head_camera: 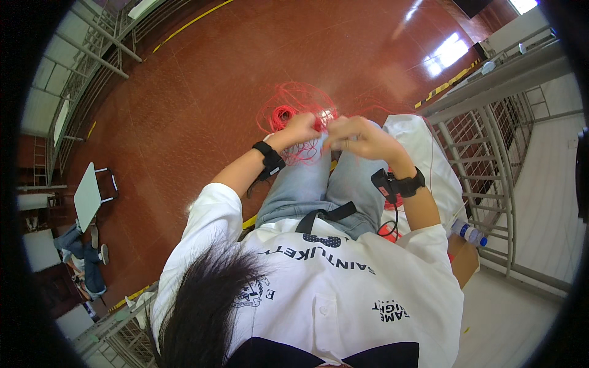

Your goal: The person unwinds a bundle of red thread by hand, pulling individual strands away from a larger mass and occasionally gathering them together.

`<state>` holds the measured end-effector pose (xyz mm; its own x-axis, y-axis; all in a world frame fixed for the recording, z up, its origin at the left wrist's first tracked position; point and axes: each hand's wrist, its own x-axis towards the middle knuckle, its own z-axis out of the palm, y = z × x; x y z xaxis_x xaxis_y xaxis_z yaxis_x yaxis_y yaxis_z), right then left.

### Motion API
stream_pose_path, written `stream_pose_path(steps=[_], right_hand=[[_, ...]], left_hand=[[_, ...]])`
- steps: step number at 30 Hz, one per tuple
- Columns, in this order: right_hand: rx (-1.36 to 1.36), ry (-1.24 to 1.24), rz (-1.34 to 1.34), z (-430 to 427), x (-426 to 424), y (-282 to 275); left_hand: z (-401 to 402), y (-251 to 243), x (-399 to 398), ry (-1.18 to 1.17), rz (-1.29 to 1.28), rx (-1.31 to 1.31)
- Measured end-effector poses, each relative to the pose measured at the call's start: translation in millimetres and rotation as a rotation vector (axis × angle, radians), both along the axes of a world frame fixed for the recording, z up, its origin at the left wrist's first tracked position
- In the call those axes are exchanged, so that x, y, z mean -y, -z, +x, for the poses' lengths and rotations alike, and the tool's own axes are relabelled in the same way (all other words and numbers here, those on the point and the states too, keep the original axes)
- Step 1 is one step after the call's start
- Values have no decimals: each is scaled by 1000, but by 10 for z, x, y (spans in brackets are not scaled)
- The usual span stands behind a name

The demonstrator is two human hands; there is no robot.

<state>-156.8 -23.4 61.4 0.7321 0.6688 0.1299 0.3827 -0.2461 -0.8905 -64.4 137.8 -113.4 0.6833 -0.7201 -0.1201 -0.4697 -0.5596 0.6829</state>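
My left hand [302,127] is curled over my left knee, thumb and fingers closed on thin red cord [300,152]. Loose loops of this cord drape over the knee and spread out in front of it. A round coil of the same cord [282,117] shows just beyond my left wrist. Motion blurs my right hand [356,138], which is close beside the left with its fingertips by the red strands. Whether it grips a strand cannot be made out. Another red bundle [393,201] lies beside my right thigh, partly hidden by the right forearm.
White cloth [416,152] covers a surface at my right, where a strand trails. A plastic bottle with a blue cap [469,232] lies near a cardboard box [464,264] and metal railing [499,184]. Far left are a small white table [87,198] and a seated person [85,257].
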Motion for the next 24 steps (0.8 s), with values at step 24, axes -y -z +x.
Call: stream_pose_path(steps=[24], right_hand=[[208, 408, -387, -244, 30, 1423]], left_hand=[[-337, 137, 154, 760, -144, -415]])
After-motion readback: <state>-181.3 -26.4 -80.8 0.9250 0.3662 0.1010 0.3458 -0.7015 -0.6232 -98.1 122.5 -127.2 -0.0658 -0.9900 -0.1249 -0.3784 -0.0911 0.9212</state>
